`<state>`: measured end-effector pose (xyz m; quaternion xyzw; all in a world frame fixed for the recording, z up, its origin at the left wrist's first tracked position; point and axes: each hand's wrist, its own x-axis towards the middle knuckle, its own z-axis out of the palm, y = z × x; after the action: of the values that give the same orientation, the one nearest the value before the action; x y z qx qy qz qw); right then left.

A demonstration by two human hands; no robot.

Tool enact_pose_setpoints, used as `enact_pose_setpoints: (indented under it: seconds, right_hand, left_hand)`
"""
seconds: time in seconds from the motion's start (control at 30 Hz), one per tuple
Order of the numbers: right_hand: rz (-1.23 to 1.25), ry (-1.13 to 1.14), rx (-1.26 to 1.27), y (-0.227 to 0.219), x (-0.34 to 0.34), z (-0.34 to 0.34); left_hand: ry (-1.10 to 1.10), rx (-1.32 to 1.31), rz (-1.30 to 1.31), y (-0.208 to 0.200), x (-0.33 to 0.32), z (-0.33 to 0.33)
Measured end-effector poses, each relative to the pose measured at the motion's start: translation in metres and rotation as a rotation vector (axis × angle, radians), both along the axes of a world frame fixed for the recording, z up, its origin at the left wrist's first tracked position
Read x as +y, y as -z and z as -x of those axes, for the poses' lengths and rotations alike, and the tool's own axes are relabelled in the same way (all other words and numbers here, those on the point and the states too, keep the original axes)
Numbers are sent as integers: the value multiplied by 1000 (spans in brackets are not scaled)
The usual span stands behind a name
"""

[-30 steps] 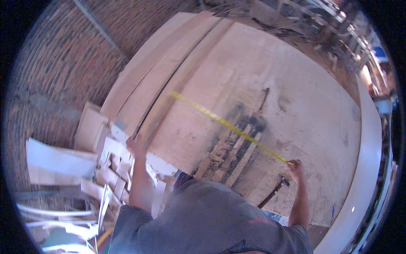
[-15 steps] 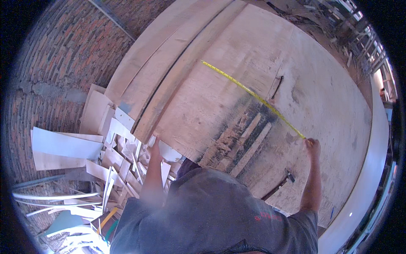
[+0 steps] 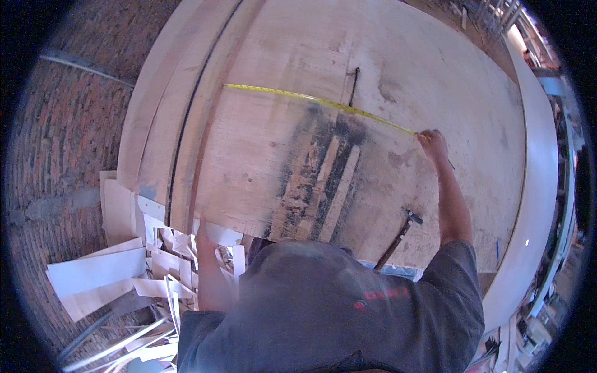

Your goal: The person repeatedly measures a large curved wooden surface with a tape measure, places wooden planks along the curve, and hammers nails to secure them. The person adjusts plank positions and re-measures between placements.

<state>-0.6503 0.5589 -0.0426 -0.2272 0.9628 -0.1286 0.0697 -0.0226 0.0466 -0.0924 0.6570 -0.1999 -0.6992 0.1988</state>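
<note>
My right hand (image 3: 434,144) is closed on the near end of a yellow tape measure (image 3: 314,99), above a large worn plywood sheet (image 3: 261,155). The blade runs out leftward across the sheet, its far end lying at the edge of a long wooden strip (image 3: 185,202). From under the right hand pokes a thin dark tip I cannot make out. My left hand (image 3: 203,229) is at the sheet's near left edge, beside the strip's end; its fingers are too blurred to read. A hammer (image 3: 393,244) lies on the sheet, nearer to me than the right hand.
A thin dark hooked tool (image 3: 355,87) lies by the tape. Narrow wood slats (image 3: 341,194) sit on a blackened patch. Near the right edge is a blue pen (image 3: 497,250). Board offcuts (image 3: 99,267) heap at left before a brick wall (image 3: 56,149). A pale sheet (image 3: 540,143) borders the right.
My view has turned, so the sheet sits further left. My right hand has moved farther from me, away from the hammer, with the tape measure still in it. The left hand stays at the near edge.
</note>
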Motion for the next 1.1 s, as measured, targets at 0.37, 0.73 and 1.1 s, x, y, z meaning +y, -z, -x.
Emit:
enact_pose_setpoints:
  seconds: [0.37,0.73,1.1]
  right_hand:
    - [11,84,7,8,-10,14]
    - [8,123,24,10,-13,18]
    - [29,105,85,28,-5,26]
  left_hand:
    - [132,76,127,1,5,-1]
    - [74,-44,27,0,-1,-1]
    - [47,0,25,1,1,1]
